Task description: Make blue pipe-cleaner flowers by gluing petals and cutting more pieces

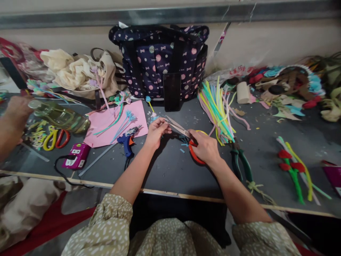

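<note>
My right hand (205, 146) grips a pair of scissors (182, 129) with red and yellow handles, its blades apart and pointing left. Close to the blade tips, my left hand (157, 133) is closed in a pinch; what sits between the fingers is too small to make out. Short blue cut pieces (183, 140) lie on the table under the blades. Just behind my left hand is a small blue flower (148, 100) on a yellow stem. A blue glue gun (127, 145) rests left of my left forearm, by a pink sheet (106, 133) holding pipe-cleaner flowers (128, 117).
Bundled pipe cleaners (217, 113) and green-handled pliers (241, 161) lie to the right, with red flowers (290, 161) beyond. A phone (172, 92) leans on a dark patterned bag (162, 57). At left are a bottle (62, 115), a purple power strip (77, 156) and another person's hand (17, 110).
</note>
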Tool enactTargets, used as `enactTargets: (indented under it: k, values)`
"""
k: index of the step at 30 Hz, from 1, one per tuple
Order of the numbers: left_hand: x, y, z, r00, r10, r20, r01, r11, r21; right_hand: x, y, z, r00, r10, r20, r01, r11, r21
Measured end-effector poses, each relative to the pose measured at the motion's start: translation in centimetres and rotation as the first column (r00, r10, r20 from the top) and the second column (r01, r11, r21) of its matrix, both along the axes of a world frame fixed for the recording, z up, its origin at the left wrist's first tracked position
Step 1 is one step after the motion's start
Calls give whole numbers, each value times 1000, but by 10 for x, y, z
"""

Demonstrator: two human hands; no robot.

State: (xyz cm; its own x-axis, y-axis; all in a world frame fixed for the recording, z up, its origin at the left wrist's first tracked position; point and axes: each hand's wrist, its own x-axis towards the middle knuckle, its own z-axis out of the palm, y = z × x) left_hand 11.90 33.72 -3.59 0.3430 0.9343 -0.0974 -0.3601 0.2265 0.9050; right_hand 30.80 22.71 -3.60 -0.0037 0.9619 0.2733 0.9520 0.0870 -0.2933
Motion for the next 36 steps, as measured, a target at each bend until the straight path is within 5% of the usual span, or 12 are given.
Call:
enactTargets:
  k: [36]
  values:
    - [1, -1, 1, 1000, 0, -30, 0, 1000, -6, 1, 0, -5, 999, 8, 47, -8, 1000, -16]
